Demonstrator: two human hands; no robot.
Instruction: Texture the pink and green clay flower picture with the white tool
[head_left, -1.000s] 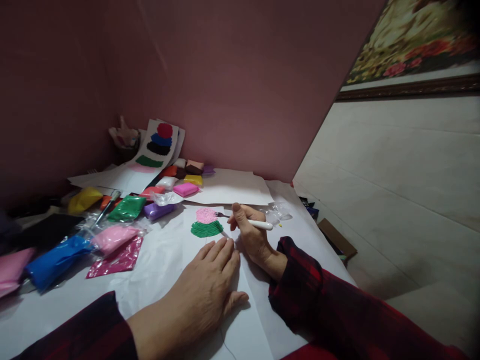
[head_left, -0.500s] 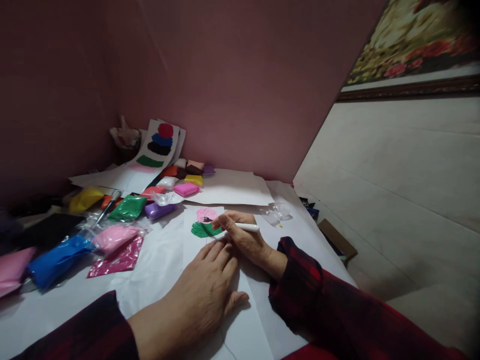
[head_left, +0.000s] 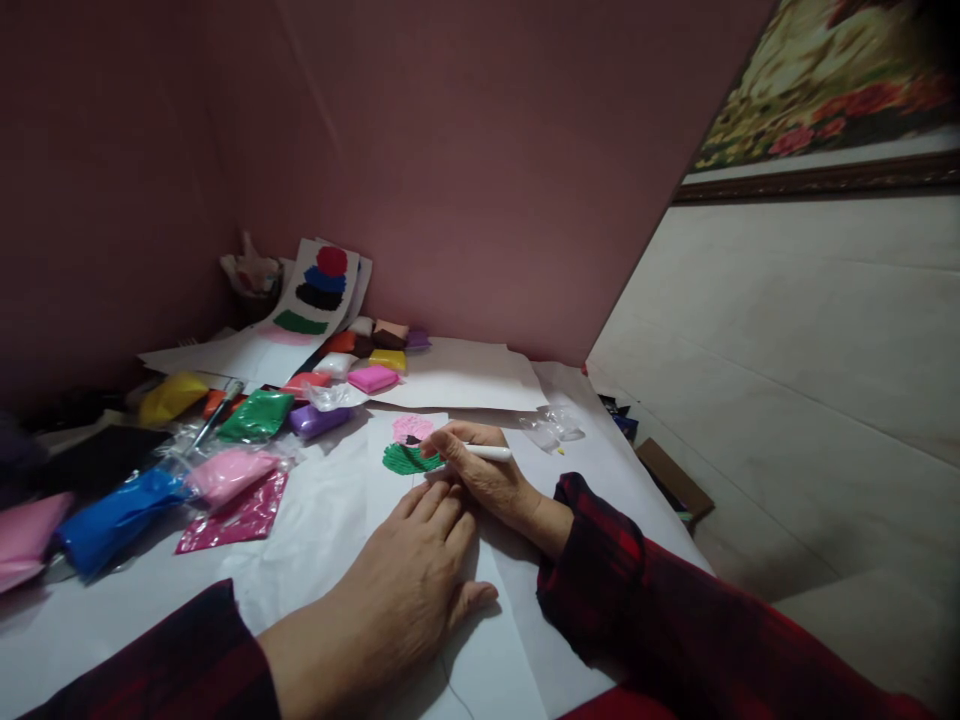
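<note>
My right hand [head_left: 487,470] pinches a white-handled brush [head_left: 491,453], its dark bristle-like tip at the border of two coloured patches. The upper one is a rough pink patch [head_left: 412,427]; below it lies a streaked green patch [head_left: 405,459], partly covered by my right fingers. Both sit on a narrow white sheet [head_left: 384,500]. Flat on that sheet rests my left hand [head_left: 420,570], thumb apart and fingertips close beside the right hand. It holds nothing that I can see. A thin dark line runs down the paper beneath it.
Coloured clay packets lie to the left, including blue [head_left: 120,520], light pink [head_left: 232,475] and green [head_left: 256,415]. Behind them leans a sheet with coloured patches [head_left: 315,362]. Blank paper [head_left: 472,375] lies by the pink wall. Clear plastic [head_left: 551,428] sits right of the hands.
The brush has shifted slightly left, with small movement in my right fingers. My left hand stays in place on the paper.
</note>
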